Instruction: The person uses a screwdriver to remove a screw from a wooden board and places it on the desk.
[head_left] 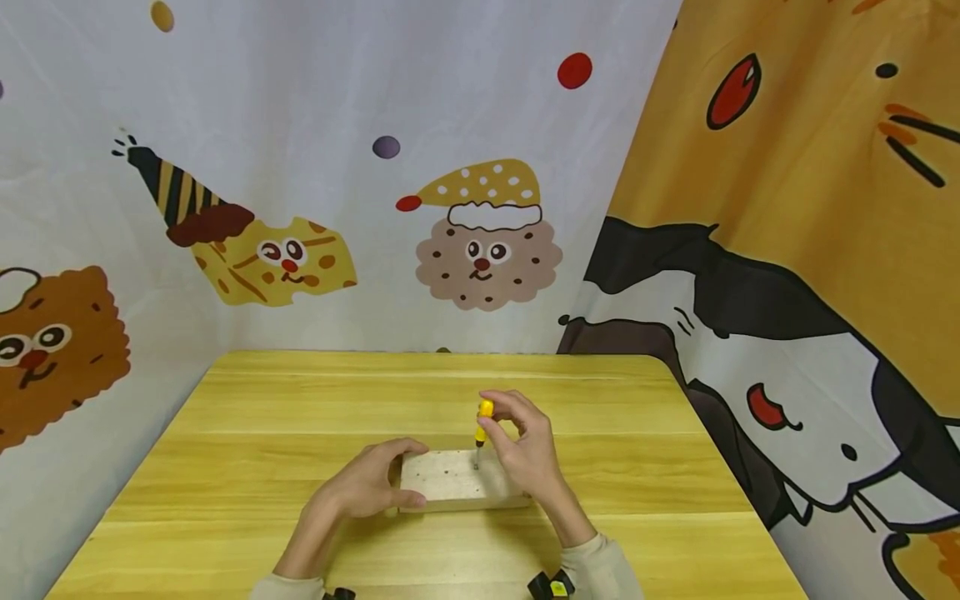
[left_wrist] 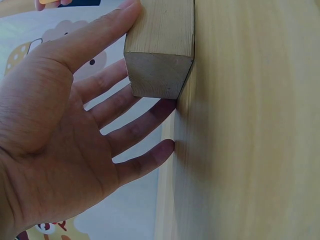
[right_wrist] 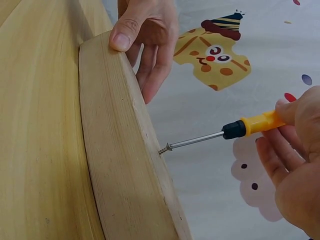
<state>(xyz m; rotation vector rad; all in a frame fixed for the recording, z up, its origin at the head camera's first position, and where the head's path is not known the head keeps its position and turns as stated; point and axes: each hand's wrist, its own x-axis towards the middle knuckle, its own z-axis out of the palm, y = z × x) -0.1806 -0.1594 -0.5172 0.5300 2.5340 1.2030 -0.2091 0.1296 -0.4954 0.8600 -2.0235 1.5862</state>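
On the tabletop lies a pale wooden block (head_left: 442,485), with small dark holes in its upper face. My left hand (head_left: 360,483) holds its left end, thumb on the near edge and fingers along the far side. Between thumb and fingertips, my right hand (head_left: 534,450) pinches the yellow handle of a screwdriver (head_left: 482,423), which stands nearly upright over the block. In the right wrist view the screwdriver's metal shaft (right_wrist: 197,140) meets the head of a screw (right_wrist: 165,148). That screw's tip is sunk in the block, with part of its thread still showing.
The wood-grain table (head_left: 247,417) extends around the block on all sides. Behind it hangs a white curtain (head_left: 315,100) with cartoon prints, and an orange printed curtain (head_left: 810,167) hangs along the right.
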